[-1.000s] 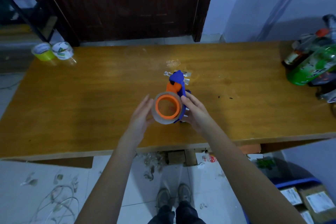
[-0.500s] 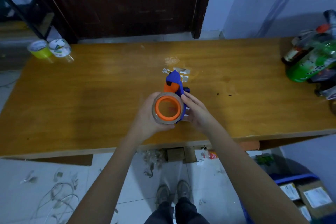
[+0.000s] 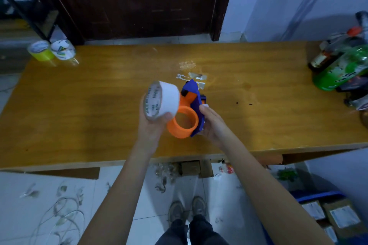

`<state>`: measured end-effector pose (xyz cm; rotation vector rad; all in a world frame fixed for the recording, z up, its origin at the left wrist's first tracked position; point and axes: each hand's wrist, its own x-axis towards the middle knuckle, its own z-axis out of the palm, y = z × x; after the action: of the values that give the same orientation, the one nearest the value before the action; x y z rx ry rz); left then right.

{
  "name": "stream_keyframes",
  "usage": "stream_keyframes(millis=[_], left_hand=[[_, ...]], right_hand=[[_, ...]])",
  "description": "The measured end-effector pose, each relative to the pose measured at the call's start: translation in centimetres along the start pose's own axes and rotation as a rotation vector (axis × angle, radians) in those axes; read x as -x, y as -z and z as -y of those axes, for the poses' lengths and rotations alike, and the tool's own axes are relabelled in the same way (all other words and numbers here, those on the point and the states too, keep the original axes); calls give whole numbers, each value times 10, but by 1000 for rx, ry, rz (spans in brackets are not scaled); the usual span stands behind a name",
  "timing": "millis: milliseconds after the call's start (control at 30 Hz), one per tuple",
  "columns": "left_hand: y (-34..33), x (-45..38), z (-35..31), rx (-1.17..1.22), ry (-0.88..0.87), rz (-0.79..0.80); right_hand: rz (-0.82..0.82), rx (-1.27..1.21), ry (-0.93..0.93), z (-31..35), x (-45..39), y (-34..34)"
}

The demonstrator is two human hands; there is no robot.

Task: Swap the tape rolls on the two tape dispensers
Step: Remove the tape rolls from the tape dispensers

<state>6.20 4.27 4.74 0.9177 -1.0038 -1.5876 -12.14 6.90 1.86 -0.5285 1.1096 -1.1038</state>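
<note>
My left hand (image 3: 150, 128) holds a white tape roll (image 3: 163, 100) with printed text on its inner core, lifted just left of the dispenser. The blue and orange tape dispenser (image 3: 190, 112) stands near the table's front edge, and its orange hub (image 3: 183, 122) is bare. My right hand (image 3: 214, 125) grips the dispenser's blue body from the right. A yellow tape roll (image 3: 39, 50) and a clear tape roll (image 3: 63, 49) sit at the table's far left corner. Only one dispenser is in view.
The wooden table (image 3: 99, 105) has torn tape scraps (image 3: 192, 75) stuck beyond the dispenser. Bottles, among them a green one (image 3: 342, 69), crowd the right end. Boxes (image 3: 330, 215) lie on the floor at lower right, wire scraps at lower left.
My left hand closed on the tape roll and pulled it off the orange hub, up and to the left. My right hand kept holding the dispenser.
</note>
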Motion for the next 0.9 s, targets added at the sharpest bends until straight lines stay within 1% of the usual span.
stream_keyframes(millis=[33, 100, 133, 200, 300, 367, 467, 533, 600, 667, 700, 800, 900], left_hand=[[3, -1, 2, 76, 49, -50], [7, -3, 4, 160, 154, -74], [8, -3, 4, 177, 194, -70], [9, -4, 8, 177, 220, -95], [8, -10, 13, 139, 174, -150], [9, -16, 14, 82, 126, -154], [14, -21, 14, -33, 37, -148], [19, -23, 14, -127, -20, -137], [26, -25, 17, -236, -70, -116], [30, -27, 23, -359, -117, -44], [30, -27, 27, -403, -124, -5], [30, -30, 38, -465, -88, 58], [33, -36, 49, -502, -61, 87]], right_hand=[[-13, -10, 1, -1, -1, -2], [-28, -36, 2, -1, -4, -9], [-36, -51, 1, -2, -6, -13], [-84, -64, -23, -4, -11, -21], [-210, 53, -92, -9, -18, -34], [-274, 123, -107, -11, -21, -40], [-293, 213, -80, -16, -26, -41], [-303, 216, -99, -19, -30, -43], [-318, 103, -152, -25, -32, -48], [-336, -58, -196, -32, -33, -53], [-359, -102, -203, -36, -33, -54], [-470, -207, -213, -50, -36, -58], [-577, -375, -242, -59, -40, -64]])
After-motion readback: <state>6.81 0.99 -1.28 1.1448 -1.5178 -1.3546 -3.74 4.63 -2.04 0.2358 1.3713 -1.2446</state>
